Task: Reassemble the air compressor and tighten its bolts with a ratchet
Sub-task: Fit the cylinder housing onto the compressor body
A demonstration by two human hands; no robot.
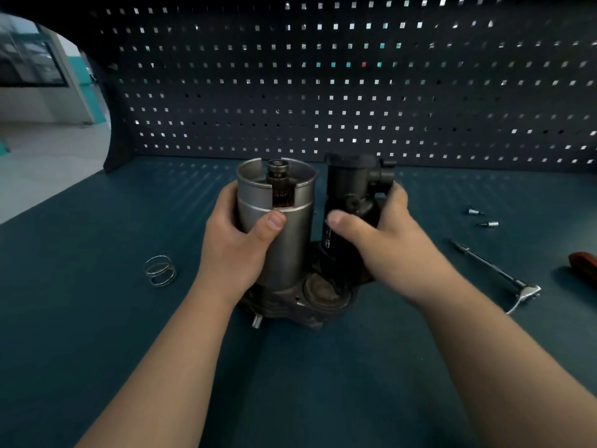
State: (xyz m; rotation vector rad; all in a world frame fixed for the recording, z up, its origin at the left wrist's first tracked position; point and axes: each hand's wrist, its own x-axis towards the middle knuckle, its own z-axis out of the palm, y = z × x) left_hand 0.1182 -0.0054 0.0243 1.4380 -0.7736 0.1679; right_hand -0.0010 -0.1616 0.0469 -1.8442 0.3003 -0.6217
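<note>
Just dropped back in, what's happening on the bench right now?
A person holds the air compressor upright on the blue bench. The left hand grips the silver motor housing, and the right hand grips the black cylinder beside it. Neither hand holds a tool. A long metal tool and two small silver fasteners lie to the right, and a wire spring lies to the left.

Dim, bluish light over my bench. Brightest patch far left: daylight from room beyond. Pegboard holes glint, lit from behind. Shadows soft, faint. Wide-angle bend at edges, dark vignette along top. My right hand slightly blurred; far-right edge soft.
</note>
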